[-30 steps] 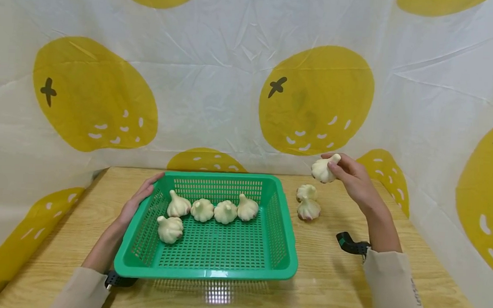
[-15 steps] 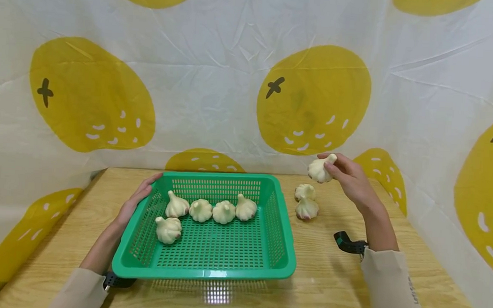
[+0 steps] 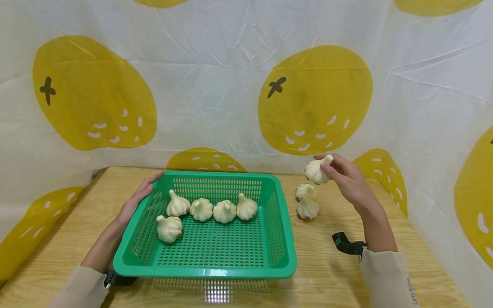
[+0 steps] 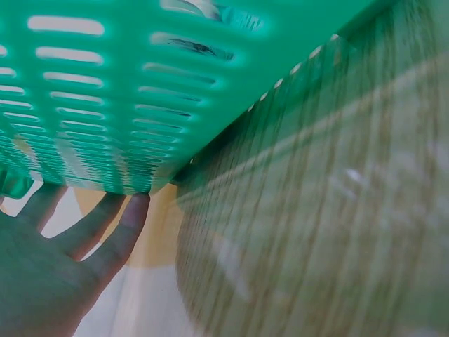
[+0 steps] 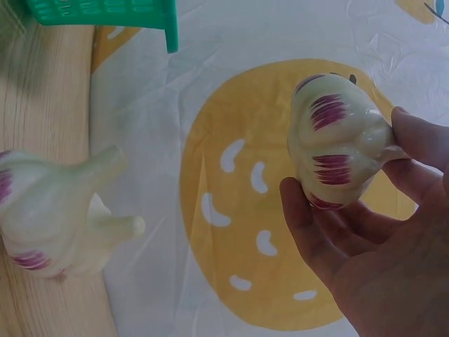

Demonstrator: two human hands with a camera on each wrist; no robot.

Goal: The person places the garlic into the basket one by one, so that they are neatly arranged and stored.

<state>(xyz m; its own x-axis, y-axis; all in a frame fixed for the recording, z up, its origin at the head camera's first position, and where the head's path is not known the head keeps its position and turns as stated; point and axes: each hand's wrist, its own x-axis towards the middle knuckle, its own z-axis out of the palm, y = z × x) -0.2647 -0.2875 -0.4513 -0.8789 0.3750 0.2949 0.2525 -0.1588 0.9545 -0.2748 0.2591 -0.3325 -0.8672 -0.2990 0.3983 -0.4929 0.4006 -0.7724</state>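
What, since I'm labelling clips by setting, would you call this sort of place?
Probably an indoor recording setup, though I can't be sure: a fruit-print sheet hangs behind the wooden table, and a black device juts out by the right wrist.

The right hand (image 5: 382,260) pinches a garlic (image 5: 333,144), purple streaks on show! Nearer, two more bulbs (image 5: 45,210) sit on the table (image 5: 59,98); basket (image 5: 144,15) over left.

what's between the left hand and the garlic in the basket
The basket's left wall: in the head view, the left hand is outside it, the garlic inside.
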